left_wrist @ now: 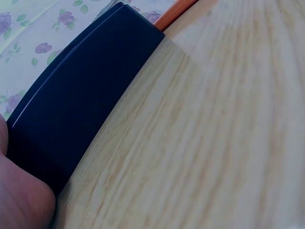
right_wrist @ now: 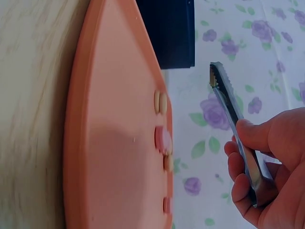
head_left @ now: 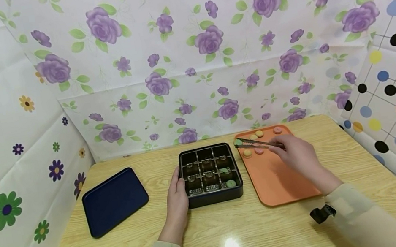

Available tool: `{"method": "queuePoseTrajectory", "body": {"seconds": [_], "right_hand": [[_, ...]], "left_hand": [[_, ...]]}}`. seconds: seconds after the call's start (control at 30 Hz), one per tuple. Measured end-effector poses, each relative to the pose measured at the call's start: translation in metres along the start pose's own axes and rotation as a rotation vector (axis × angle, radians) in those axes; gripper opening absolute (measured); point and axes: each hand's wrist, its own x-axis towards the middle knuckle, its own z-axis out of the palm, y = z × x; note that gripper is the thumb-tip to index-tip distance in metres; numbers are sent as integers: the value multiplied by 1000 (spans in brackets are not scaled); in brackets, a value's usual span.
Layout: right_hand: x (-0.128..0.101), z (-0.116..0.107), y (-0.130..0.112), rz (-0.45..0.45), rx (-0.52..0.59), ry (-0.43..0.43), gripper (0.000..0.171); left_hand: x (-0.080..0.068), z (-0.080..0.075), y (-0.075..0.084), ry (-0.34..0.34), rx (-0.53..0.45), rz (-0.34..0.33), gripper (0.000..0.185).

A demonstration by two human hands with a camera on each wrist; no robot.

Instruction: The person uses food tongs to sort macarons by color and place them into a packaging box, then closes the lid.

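My left hand [head_left: 178, 194] rests along the left side of a black box [head_left: 214, 198] divided into clear compartments. In the left wrist view, part of that hand touches the box's dark wall [left_wrist: 90, 90]. Green macarons [head_left: 231, 183] sit in the box's right column. My right hand [head_left: 298, 153] holds metal tongs [right_wrist: 238, 124] above the orange tray [head_left: 281, 183]. A green macaron [head_left: 238, 142] shows at the tong tips in the head view; in the right wrist view no green is visible there. Yellow and pink macarons [head_left: 259, 151] lie toward the tray's far end.
A dark blue tray [head_left: 115, 202] lies on the wooden table [head_left: 214, 232] at the left. Floral cloth [head_left: 188, 56] hangs behind the table, with patterned sheets at both sides. The orange tray stands close to the box's right side.
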Motion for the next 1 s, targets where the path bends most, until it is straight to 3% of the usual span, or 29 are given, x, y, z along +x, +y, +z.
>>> {"method": "queuePoseTrajectory", "body": {"seconds": [0.57, 1.0], "right_hand": [[12, 27, -29, -6, -12, -30, 21], [21, 44, -39, -16, -14, -47, 12]], "left_hand": [[-1, 0, 1, 3, 6, 8, 57], [-1, 1, 1, 7, 3, 6, 56]]}}
